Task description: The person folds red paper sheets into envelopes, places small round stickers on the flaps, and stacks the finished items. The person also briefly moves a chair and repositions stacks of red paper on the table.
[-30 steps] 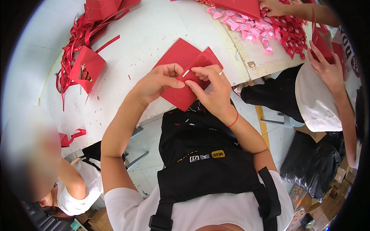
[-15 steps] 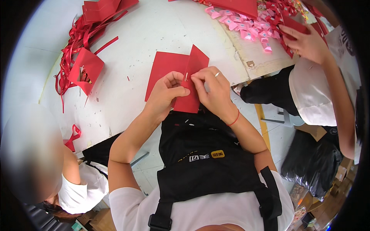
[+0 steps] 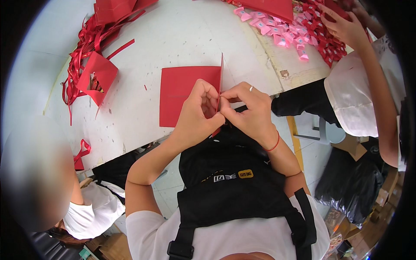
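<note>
A red folded card (image 3: 184, 80) is in front of me at the table's near edge. Its broad panel lies at the left, and another panel stands up almost edge-on between my hands. My left hand (image 3: 195, 112) is closed on the upright panel, thumb and fingers curled round it from the left. From the right side, my right hand (image 3: 250, 112) pinches at the same panel, its fingertips meeting those of the left. Whatever small thing may be between the fingertips is hidden.
Red ribbons (image 3: 80, 56) and an open red card box (image 3: 96, 71) lie at the left. Stacked red cards (image 3: 113, 9) are behind. Small pink packets (image 3: 279, 32) and red packets lie at far right. A co-worker's hand (image 3: 346, 30) reaches there; another person sits left.
The card has turned so its raised panel is now edge-on and its flat panel shows more. My hands have shifted slightly right and nearer. The right co-worker's hand has moved farther away.
</note>
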Available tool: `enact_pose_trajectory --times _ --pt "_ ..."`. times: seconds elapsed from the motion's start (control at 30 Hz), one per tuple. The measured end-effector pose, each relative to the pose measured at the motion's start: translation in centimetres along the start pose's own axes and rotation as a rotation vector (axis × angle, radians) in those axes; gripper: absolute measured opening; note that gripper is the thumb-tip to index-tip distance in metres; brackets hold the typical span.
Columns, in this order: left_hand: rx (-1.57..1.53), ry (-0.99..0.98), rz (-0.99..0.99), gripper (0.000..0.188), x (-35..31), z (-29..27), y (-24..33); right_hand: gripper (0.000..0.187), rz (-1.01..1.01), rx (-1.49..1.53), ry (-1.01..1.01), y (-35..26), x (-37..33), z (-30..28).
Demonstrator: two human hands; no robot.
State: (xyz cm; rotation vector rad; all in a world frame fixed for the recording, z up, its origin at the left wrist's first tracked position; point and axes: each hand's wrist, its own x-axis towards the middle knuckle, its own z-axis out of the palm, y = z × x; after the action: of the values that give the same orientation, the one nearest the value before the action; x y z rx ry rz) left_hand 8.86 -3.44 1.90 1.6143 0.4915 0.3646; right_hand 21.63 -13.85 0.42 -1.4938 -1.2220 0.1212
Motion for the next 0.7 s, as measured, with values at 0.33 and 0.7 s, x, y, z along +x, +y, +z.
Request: enact_pose_trajectory --times 0.33,0.7 --pt "-0.459 0.118 0.002 0.029 -0.1 0.9 -1.7 0.04 0.147 0.097 -0.198 1.8 -1.6 -2.9" --pt "0.918 -0.309 0.18 0.079 -7.3 -9.0 -2.0 0.014 0.251 0.096 0.216 6.2 0.3 -0.2"
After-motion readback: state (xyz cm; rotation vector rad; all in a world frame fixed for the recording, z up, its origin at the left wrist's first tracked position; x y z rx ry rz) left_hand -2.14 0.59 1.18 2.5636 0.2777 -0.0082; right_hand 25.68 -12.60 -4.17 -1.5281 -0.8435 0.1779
